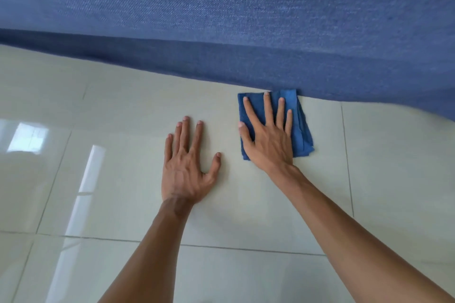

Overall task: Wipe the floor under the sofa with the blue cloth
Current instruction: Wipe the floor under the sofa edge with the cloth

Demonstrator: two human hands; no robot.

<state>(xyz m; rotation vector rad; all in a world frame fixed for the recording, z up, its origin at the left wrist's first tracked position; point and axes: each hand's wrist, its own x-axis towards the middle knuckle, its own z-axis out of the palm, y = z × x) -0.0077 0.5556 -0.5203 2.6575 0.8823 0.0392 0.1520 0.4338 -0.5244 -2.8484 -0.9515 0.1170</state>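
A folded blue cloth (pixel 301 130) lies flat on the pale tiled floor (pixel 123 167), its far edge touching the bottom edge of the blue fabric sofa (pixel 221 19). My right hand (pixel 268 138) presses down on the cloth with its fingers spread and pointing toward the sofa. My left hand (pixel 188 162) rests flat on the bare tile to the left of the cloth, fingers apart, holding nothing. The floor beneath the sofa is hidden by the sofa's front.
The sofa's lower edge runs across the view from upper left to right, close to the floor. Glossy tiles with grout lines extend to the left and toward me, showing bright window reflections at the left.
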